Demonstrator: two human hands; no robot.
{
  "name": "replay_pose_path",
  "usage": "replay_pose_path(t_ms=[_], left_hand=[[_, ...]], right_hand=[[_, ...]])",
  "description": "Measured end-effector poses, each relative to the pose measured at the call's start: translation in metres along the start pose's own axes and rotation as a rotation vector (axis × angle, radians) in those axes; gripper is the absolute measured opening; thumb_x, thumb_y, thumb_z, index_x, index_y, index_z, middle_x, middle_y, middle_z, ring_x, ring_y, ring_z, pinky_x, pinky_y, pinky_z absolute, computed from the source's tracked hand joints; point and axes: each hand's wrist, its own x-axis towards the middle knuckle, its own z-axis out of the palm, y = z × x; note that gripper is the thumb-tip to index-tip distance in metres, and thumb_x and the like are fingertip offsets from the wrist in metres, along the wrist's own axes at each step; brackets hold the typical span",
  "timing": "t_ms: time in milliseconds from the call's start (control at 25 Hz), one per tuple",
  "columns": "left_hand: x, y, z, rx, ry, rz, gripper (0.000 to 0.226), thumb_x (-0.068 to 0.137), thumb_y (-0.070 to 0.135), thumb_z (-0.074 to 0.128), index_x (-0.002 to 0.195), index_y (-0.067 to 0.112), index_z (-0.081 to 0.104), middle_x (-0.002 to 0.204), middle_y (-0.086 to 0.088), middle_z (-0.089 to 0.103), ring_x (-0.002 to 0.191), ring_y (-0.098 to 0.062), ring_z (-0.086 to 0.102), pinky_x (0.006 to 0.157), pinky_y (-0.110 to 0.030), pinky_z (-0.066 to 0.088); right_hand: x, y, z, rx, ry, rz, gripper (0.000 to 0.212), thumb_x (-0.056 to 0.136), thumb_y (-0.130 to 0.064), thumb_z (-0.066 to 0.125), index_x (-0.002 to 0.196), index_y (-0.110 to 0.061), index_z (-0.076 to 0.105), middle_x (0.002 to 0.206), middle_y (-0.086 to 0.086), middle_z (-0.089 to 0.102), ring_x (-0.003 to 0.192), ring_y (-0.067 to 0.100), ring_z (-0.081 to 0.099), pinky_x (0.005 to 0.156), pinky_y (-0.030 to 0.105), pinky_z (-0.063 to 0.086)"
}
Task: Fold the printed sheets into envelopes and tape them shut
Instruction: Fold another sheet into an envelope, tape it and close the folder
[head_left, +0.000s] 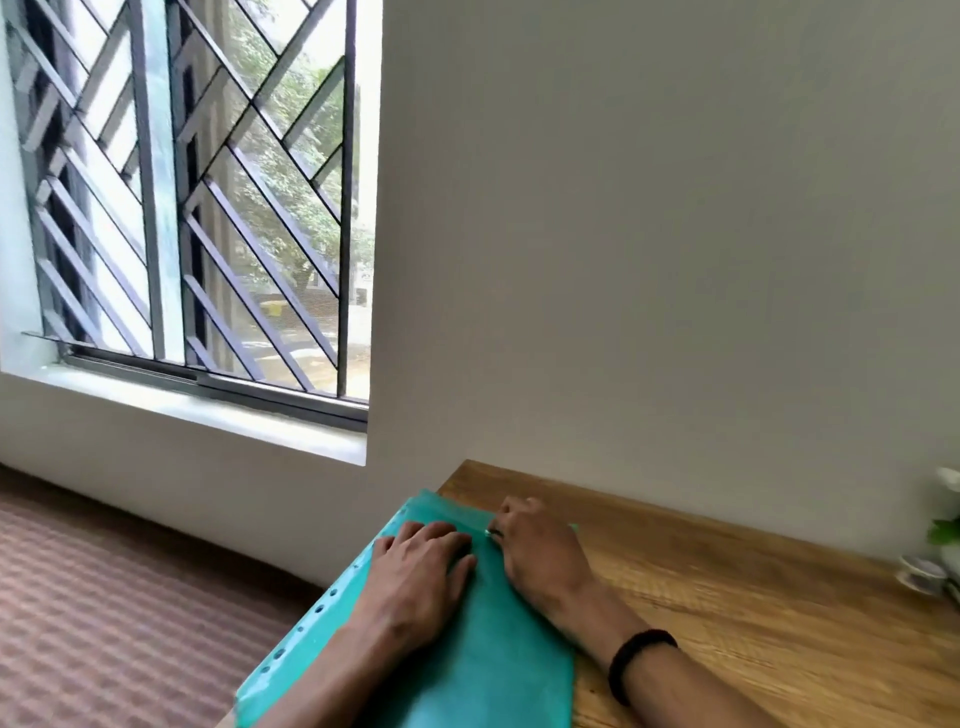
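Both hands work a green folder (483, 670) lying along the desk's (727, 597) left edge, its punched-hole strip hanging past that edge. Left hand (421, 566) lies flat on the folder, fingers straight & close together, pressing down near its far end. Right hand (540, 545) sits just beside it at the folder's far right corner, fingers curled; seems to pinch the edge, can't tell for sure. Black band (636, 662) on right wrist. Small dish (922, 571) & plant (948, 519) at desk's right edge, window (197, 197) at left.
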Motion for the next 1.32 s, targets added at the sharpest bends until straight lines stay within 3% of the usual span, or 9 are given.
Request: replay_pose_path(t_ms=[120,200,280,360,480,600,880,1160,1320], left_hand=[[0.002,-0.001,0.002,-0.003,0.009,0.002,0.044,0.105,0.057,0.036,0.142,0.042,0.054,0.152,0.022,0.049,0.142,-0.010,0.040,0.114,-0.038,0.029],[0.002,-0.002,0.003,-0.025,0.033,-0.001,0.041,0.103,0.056,0.039,0.134,0.040,0.062,0.144,0.021,0.058,0.137,-0.012,0.048,0.110,-0.037,0.034],[-0.002,-0.003,-0.001,-0.044,0.073,-0.020,0.048,0.095,0.057,0.035,0.122,0.038,0.069,0.131,0.017,0.068,0.128,-0.015,0.058,0.103,-0.036,0.042],[-0.012,0.003,-0.007,0.006,0.055,-0.034,0.066,0.083,0.066,0.020,0.121,0.040,0.068,0.128,0.018,0.068,0.127,-0.014,0.058,0.103,-0.036,0.041],[-0.031,0.030,-0.013,0.080,-0.141,-0.043,0.088,0.078,0.087,0.012,0.146,0.044,0.047,0.158,0.015,0.045,0.151,-0.016,0.033,0.122,-0.044,0.023],[-0.031,0.046,-0.011,0.045,-0.310,-0.069,0.086,0.090,0.086,0.019,0.163,0.042,0.013,0.175,0.006,0.006,0.162,-0.021,-0.001,0.130,-0.052,-0.002],[-0.004,0.031,0.002,0.030,-0.203,-0.086,0.083,0.091,0.085,0.022,0.162,0.042,0.020,0.174,0.005,0.013,0.162,-0.019,0.005,0.130,-0.052,0.002],[0.000,0.024,-0.002,-0.003,-0.238,-0.023,0.104,0.072,0.100,0.006,0.161,0.047,0.018,0.174,0.009,0.011,0.161,-0.015,0.007,0.131,-0.048,0.003],[-0.007,0.023,-0.008,-0.031,-0.177,0.001,0.119,0.060,0.106,0.002,0.158,0.045,0.032,0.171,0.007,0.024,0.158,-0.017,0.022,0.129,-0.046,0.014]], right_hand=[[-0.002,-0.010,-0.012,-0.047,-0.066,0.009,0.027,0.100,-0.013,0.048,0.109,-0.007,0.072,0.118,0.007,0.063,0.111,0.028,0.059,0.089,0.041,0.052],[-0.013,-0.020,-0.016,-0.012,-0.159,0.077,0.041,0.104,-0.032,0.043,0.129,-0.006,0.064,0.135,0.013,0.057,0.125,0.031,0.054,0.104,0.043,0.047],[-0.028,-0.026,-0.010,0.037,-0.274,0.150,0.068,0.103,-0.053,0.031,0.152,-0.007,0.042,0.155,0.015,0.042,0.144,0.033,0.039,0.123,0.047,0.029],[-0.037,-0.021,-0.007,0.056,-0.316,0.190,0.082,0.099,-0.062,0.025,0.161,-0.008,0.023,0.167,0.014,0.028,0.155,0.032,0.023,0.129,0.049,0.013],[-0.025,0.017,-0.013,0.048,-0.296,0.247,0.089,0.097,-0.069,0.026,0.163,-0.011,0.018,0.171,0.013,0.022,0.157,0.030,0.019,0.129,0.047,0.011],[-0.009,0.044,-0.013,0.068,-0.301,0.256,0.089,0.096,-0.072,0.028,0.164,-0.015,0.020,0.172,0.010,0.022,0.158,0.026,0.020,0.129,0.043,0.012],[0.027,0.051,0.004,0.118,-0.200,0.281,0.085,0.091,-0.073,0.040,0.154,-0.016,0.040,0.159,0.008,0.046,0.146,0.027,0.042,0.122,0.041,0.030],[-0.005,0.052,-0.012,0.389,0.277,0.422,0.042,0.093,-0.049,0.063,0.112,-0.013,0.072,0.114,0.003,0.072,0.111,0.020,0.063,0.095,0.032,0.051],[-0.042,0.054,-0.026,0.585,0.195,0.654,0.038,0.084,-0.046,0.074,0.106,-0.014,0.074,0.108,0.004,0.073,0.101,0.019,0.068,0.081,0.024,0.054]])
